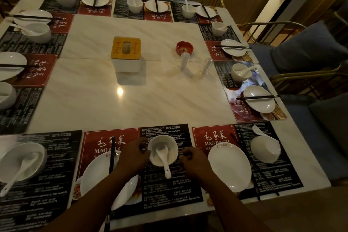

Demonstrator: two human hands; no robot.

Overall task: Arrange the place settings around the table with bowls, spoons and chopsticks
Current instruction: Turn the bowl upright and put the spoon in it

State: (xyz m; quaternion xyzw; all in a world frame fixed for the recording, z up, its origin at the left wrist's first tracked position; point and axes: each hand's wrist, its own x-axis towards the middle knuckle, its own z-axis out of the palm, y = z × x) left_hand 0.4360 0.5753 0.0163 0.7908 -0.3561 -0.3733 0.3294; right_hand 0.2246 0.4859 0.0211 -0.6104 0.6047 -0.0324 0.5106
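Your left grip (135, 154) and right grip (192, 158) flank the round white bowl (162, 151); I cannot tell whether either grasps it. The pale marble counter (131, 103) looks nearly laid.

"MAO JIA CAI" in white on red placemat (200, 138)

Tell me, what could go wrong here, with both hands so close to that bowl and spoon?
1. The spoon leans in the bowl with its handle sticking out over the near rim. The left hand or the right hand might knock it out.
2. The left forearm crosses over the plate that bears the chopsticks. Drawing it back carelessly could roll them off.
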